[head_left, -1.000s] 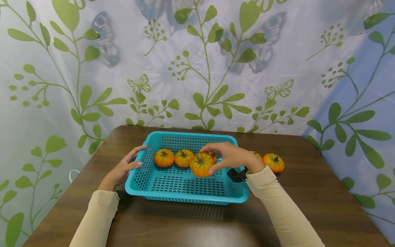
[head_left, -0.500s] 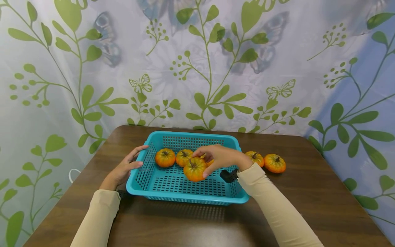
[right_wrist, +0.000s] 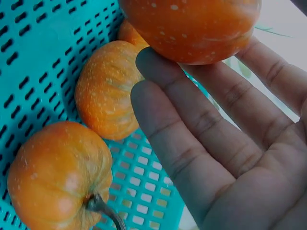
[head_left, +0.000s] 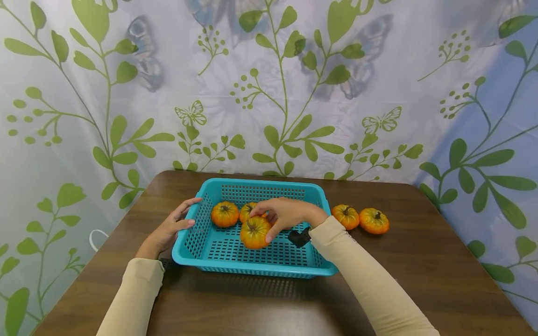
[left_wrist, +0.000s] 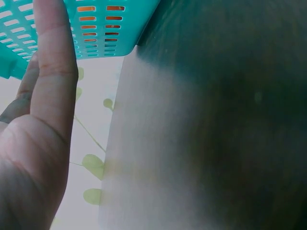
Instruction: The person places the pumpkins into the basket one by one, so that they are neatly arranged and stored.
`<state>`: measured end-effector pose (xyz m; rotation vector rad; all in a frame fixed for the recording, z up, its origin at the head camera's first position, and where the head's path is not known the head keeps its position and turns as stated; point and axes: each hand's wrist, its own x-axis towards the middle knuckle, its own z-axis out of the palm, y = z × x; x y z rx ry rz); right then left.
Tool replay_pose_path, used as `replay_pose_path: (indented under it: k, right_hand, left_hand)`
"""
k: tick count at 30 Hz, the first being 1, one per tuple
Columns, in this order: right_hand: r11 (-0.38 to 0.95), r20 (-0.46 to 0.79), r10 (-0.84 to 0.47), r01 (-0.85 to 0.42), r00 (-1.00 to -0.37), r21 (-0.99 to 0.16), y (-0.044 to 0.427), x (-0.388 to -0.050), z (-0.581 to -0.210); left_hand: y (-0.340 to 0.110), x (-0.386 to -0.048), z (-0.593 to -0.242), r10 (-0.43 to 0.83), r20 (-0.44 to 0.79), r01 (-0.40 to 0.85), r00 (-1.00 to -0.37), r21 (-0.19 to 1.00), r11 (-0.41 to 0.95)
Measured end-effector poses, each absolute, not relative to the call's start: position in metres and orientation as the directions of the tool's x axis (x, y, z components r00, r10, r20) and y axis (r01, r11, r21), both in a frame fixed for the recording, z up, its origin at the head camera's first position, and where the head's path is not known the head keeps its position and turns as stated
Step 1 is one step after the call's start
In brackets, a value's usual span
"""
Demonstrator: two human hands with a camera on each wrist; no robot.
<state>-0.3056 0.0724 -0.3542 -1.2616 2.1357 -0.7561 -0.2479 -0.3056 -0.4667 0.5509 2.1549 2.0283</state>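
The left hand (head_left: 170, 229), fingers apart, rests at the left edge of the basket (head_left: 256, 268), seemingly to steady it, while the right hand (head_left: 287, 213) pinches one pumpkin (head_left: 254, 234) over its middle.

On a brown table (head_left: 424, 275) a turquoise basket (head_left: 252, 268) is set; to its right, two orange pumpkins (head_left: 374, 221) are placed side by side.

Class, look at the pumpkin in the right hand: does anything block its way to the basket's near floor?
Nothing visible does. The right hand holds the pumpkin over the basket floor; the other pumpkins inside sit farther back.
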Motion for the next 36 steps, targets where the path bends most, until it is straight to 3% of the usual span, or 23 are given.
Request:
replay_pose_path:
  k: [11, 21, 36]
  right_hand:
    - [0.419, -0.227, -0.895, -0.551, -0.384, -0.722, 0.050, -0.313, -0.356]
    - [0.491, -0.283, -0.860, -0.535, -0.425, -0.687, 0.031, -0.315, -0.364]
    - [0.509, -0.289, -0.855, -0.587, -0.431, -0.630, 0.014, -0.315, -0.379]
  left_hand:
    - [-0.307, -0.247, -0.467, 0.348, 0.151, 0.168, -0.925, 0.986, 0.021]
    - [-0.306, -0.247, -0.466, 0.345, 0.143, 0.164, -0.928, 0.986, 0.033]
    - [-0.306, -0.247, -0.465, 0.343, 0.138, 0.159, -0.929, 0.987, 0.033]
